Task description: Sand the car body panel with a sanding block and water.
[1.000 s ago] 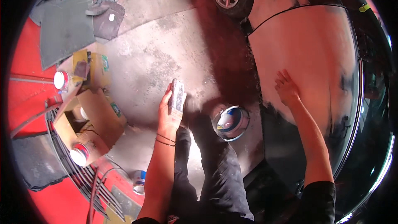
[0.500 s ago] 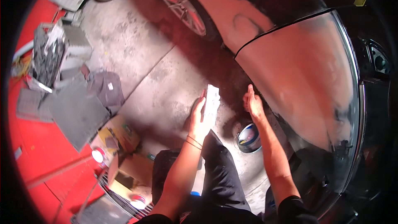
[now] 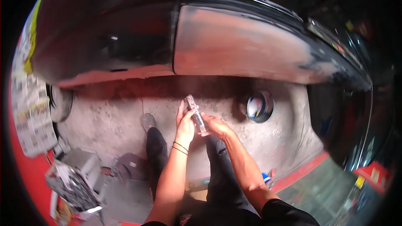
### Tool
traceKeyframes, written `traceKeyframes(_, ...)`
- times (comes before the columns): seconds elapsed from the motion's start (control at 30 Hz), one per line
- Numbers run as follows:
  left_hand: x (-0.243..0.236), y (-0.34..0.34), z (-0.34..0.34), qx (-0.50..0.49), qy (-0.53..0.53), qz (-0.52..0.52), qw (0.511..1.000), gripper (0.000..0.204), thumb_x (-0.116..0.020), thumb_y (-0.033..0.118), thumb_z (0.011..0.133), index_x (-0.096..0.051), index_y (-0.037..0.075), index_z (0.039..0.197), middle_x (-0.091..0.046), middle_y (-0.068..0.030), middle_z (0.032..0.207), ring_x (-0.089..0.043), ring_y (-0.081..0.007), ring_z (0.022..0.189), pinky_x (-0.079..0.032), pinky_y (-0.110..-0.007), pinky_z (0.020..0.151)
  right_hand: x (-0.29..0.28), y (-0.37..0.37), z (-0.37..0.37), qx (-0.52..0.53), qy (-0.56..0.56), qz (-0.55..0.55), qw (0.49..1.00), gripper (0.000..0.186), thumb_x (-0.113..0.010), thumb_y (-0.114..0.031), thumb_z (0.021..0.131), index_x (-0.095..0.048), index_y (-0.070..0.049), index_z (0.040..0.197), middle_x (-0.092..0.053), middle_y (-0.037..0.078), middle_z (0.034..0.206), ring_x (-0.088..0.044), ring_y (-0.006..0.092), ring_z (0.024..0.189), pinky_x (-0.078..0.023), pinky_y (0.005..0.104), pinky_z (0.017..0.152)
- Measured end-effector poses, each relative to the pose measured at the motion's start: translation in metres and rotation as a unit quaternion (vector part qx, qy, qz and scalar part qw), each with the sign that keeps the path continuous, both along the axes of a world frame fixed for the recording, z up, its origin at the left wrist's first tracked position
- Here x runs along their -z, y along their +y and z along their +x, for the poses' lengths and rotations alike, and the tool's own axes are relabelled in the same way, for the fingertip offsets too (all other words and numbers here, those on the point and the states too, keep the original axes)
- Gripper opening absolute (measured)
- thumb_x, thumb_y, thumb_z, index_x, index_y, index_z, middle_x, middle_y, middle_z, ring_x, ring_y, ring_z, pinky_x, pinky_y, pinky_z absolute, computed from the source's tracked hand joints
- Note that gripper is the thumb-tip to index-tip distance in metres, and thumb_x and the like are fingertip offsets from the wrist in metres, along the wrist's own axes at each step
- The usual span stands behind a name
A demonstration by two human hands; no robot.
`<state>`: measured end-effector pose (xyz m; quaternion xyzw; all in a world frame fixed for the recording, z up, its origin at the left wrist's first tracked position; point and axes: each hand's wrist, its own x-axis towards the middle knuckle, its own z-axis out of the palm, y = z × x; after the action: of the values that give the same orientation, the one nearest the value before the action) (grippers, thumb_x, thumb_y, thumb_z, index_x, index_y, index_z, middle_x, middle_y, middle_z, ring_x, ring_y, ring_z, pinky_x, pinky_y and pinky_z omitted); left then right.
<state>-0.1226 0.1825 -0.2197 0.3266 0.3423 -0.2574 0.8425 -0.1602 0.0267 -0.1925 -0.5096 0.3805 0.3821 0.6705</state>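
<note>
In front of my body, my left hand [image 3: 184,126] is closed around a narrow rectangular block [image 3: 196,114], with its dusty, whitish-grey edge turned up. My right hand [image 3: 216,126] meets the block's lower end, its fingers bent against it; the fingertips are partly hidden. Beyond both hands stands a dark car whose door panel [image 3: 238,44] has a large matt, reddish-lit patch with grey, blotchy borders. Neither hand touches the car.
On the floor to the right stands a round dark bucket [image 3: 260,106] with something pale and blue inside. Newspaper sheets [image 3: 31,117] hang at the left beside a tyre [image 3: 60,102]. A grey crate with dark scraps [image 3: 79,169] sits lower left. My shoe [image 3: 148,121] rests on concrete.
My view has swung right, so the car now spans the top. My right hand, earlier apart from the block, has come onto it. The left hand keeps its hold, with the block turned more edge-on.
</note>
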Motion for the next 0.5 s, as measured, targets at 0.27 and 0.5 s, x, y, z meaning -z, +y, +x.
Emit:
traceKeyframes(0.27,-0.006,0.032,0.053,0.334,-0.056,-0.089,0.937,0.086,-0.064,-0.002,0.101,-0.023,0.008,0.176,-0.055,-0.0146,0.156,-0.056,-0.0285,0.146,-0.042,-0.045,0.124,-0.006,0.036,-0.038,0.423,-0.009,0.348,0.837,0.065,-0.051,-0.057,0.114,-0.056,-0.006,0.155,-0.076,0.023,0.127,-0.08,0.0395,0.102,-0.071,0.0495,0.083)
traceKeyframes(0.5,0.07,0.049,0.042,0.446,-0.022,-0.15,0.882,0.094,-0.064,-0.002,0.093,-0.025,0.011,0.177,-0.051,-0.0165,0.163,-0.054,-0.0282,0.149,-0.045,-0.036,0.118,0.111,0.1,-0.098,0.551,-0.155,0.42,0.705,0.051,-0.056,-0.048,0.115,-0.059,-0.015,0.153,-0.075,0.019,0.13,-0.073,0.0324,0.094,-0.064,0.0448,0.082)
